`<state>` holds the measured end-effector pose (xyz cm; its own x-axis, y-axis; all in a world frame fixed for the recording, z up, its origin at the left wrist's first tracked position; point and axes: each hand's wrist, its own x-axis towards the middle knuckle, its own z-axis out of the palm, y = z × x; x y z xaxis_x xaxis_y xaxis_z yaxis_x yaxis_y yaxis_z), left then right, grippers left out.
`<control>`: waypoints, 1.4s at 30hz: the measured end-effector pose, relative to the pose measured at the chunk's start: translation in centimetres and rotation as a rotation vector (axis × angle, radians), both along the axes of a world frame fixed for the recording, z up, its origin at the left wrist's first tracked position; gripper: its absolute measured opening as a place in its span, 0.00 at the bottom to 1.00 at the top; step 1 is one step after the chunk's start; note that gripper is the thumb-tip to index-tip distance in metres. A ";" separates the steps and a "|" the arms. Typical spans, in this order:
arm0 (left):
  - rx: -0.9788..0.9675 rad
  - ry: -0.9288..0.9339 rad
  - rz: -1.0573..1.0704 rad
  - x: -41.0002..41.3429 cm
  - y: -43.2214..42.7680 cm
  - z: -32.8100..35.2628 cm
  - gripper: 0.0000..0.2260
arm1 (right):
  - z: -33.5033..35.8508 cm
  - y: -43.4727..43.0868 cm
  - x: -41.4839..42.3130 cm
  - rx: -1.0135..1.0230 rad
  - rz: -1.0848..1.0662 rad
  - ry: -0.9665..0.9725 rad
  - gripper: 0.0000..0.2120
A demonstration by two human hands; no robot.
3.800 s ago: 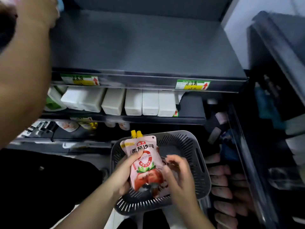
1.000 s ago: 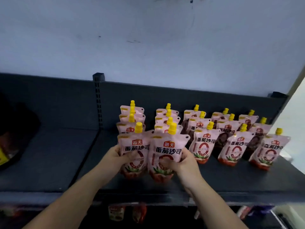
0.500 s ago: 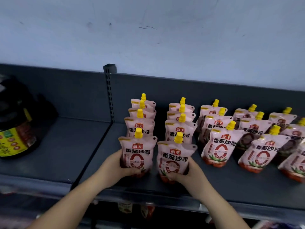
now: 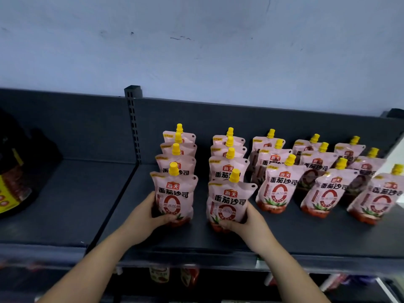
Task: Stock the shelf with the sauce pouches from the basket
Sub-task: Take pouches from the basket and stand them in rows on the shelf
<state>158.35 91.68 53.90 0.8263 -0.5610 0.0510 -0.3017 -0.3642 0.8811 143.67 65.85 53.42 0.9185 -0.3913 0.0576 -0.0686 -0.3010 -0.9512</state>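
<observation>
Shelf (image 4: 284,237), sauce pouches: five rows standing right of the slotted upright (image 4: 133,127). Left hand (image 4: 144,215) grasps front pouch (image 4: 173,195) nearest it; right hand (image 4: 244,221) grasps next front pouch (image 4: 229,202). Stocking apparently well advanced (basket unseen; remainder unknown).

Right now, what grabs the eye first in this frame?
The pink sauce pouches with yellow caps, standing in five front-to-back rows on the dark shelf, right of centre. At the front, the left hand grips the lead pouch of the leftmost row, and the right hand grips the lead pouch of the second row. A dark bottle with a yellow label sits far left.
</observation>
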 end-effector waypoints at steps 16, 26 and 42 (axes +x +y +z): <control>-0.025 0.025 0.042 0.6 -0.2 -0.9 0.23 | -0.7 0.3 0.7 0.031 -0.116 -0.046 0.25; -0.019 0.021 0.047 0.6 -0.2 -0.9 0.24 | -0.5 0.0 0.6 0.046 -0.096 -0.010 0.23; -0.011 0.047 0.008 0.4 0.0 -0.1 0.23 | 0.0 0.5 0.4 0.026 -0.137 0.023 0.23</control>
<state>158.75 91.65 53.81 0.8326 -0.5536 0.0185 -0.2572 -0.3568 0.8981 144.05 66.35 53.41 0.8575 -0.5138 0.0251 -0.1294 -0.2627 -0.9562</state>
